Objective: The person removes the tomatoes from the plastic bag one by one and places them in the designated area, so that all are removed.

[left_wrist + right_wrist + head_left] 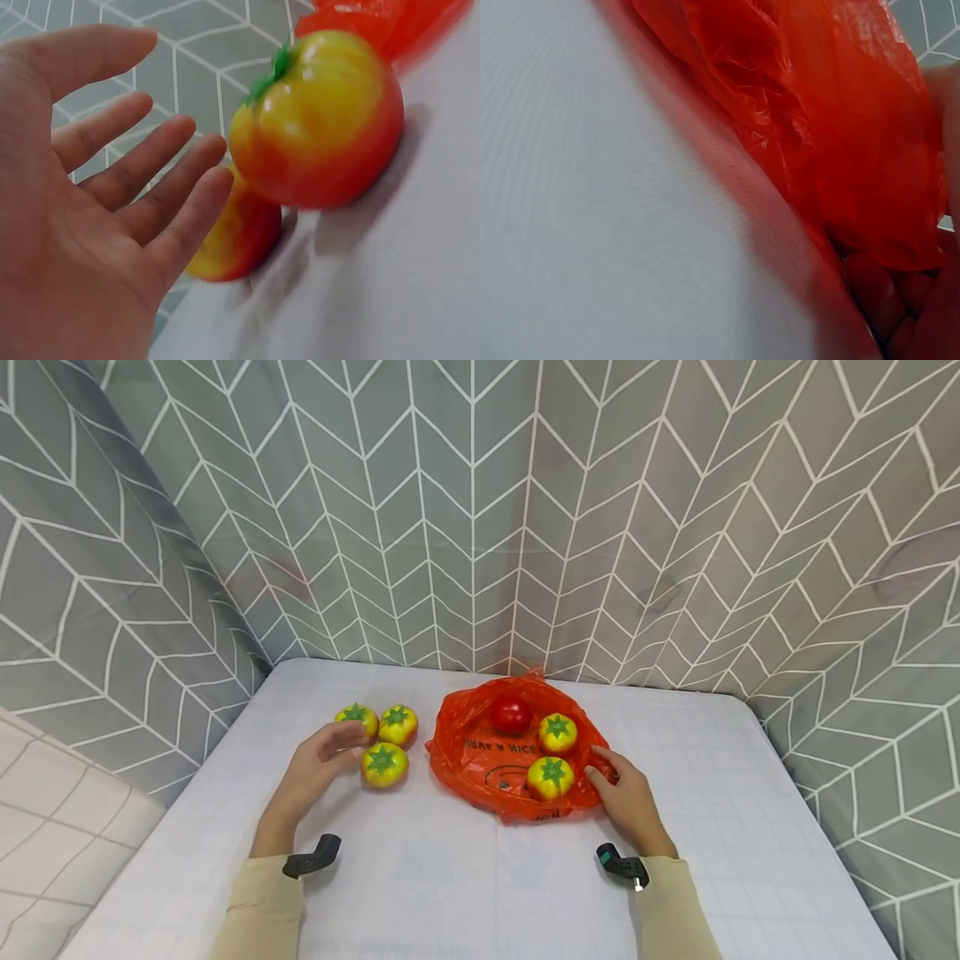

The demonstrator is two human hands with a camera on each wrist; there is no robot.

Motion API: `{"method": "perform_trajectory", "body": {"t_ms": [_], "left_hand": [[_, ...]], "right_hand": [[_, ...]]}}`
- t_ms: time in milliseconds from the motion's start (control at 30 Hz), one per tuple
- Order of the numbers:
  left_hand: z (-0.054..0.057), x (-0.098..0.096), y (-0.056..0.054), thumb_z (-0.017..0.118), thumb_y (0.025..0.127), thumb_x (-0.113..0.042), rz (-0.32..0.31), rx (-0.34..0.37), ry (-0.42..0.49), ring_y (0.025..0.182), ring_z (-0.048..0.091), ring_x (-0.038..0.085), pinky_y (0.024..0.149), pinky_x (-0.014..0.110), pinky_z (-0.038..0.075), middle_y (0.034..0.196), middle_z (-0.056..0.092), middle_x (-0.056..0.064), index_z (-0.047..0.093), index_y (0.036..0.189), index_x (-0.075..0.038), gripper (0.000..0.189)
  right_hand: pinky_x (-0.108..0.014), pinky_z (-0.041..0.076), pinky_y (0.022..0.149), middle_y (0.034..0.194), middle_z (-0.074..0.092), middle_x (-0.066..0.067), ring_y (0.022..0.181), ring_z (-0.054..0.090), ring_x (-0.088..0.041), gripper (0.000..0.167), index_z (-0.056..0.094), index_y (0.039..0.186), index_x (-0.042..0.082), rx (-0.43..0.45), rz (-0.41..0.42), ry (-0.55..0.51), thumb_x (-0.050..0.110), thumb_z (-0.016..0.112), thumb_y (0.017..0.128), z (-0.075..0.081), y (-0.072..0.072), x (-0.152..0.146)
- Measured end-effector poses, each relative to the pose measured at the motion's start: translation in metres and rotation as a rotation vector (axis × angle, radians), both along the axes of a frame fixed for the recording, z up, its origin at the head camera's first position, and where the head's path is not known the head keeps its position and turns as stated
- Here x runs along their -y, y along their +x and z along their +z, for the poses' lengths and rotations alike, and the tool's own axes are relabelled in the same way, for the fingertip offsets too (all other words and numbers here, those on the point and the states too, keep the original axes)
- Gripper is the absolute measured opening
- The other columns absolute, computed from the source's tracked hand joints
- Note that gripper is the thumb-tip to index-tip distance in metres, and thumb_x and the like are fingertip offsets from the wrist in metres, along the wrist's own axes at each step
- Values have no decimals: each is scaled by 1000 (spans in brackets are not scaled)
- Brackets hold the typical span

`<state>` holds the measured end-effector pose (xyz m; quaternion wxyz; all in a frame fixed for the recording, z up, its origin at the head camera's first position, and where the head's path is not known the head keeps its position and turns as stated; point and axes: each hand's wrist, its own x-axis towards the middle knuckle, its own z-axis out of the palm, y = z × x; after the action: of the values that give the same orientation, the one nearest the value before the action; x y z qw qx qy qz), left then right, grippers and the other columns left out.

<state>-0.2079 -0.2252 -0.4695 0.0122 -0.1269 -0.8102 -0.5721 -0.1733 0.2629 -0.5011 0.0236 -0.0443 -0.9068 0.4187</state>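
A red plastic bag [472, 777] lies spread wide on the table, its mouth facing up. Inside it sit a plain red tomato [512, 713] and two yellow-red tomatoes with green star-shaped tops, one behind [558, 734], one in front [551, 778]. My right hand [628, 797] holds the bag's right edge; in the right wrist view its fingers [877, 296] curl by the red film, partly hidden. Left of the bag, three more yellow-red tomatoes [385, 766] stand grouped. My left hand [315, 772] hovers beside them, palm inward, fingers spread and holding nothing.
A white cloth covers the table [465, 877]. Grey curtains [480, 527] with white zigzag lines hang behind it and along both sides. Each wrist carries a small black camera mount, the left one [313, 856] and the right one [622, 865].
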Motion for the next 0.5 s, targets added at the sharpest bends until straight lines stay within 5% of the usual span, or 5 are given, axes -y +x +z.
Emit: {"method": "perform_trajectory", "body": {"t_ms": [200, 500], "left_hand": [[15, -21, -10, 68, 97, -21, -5, -44, -28, 123, 56, 28, 101, 25, 47, 132, 61, 12, 57, 136, -8, 42], [29, -52, -23, 69, 96, -19, -141, -54, -50, 118, 60, 25, 100, 37, 50, 126, 65, 6, 62, 130, -11, 36]], "right_hand": [[-58, 35, 110, 150, 45, -20, 140, 37, -42, 53, 48, 149, 12, -9, -2, -2, 33, 59, 101, 1, 1, 0], [-59, 34, 110, 151, 43, -19, 141, 36, -41, 55, 47, 149, 13, 1, 2, -1, 35, 59, 101, 2, 2, 1]]}}
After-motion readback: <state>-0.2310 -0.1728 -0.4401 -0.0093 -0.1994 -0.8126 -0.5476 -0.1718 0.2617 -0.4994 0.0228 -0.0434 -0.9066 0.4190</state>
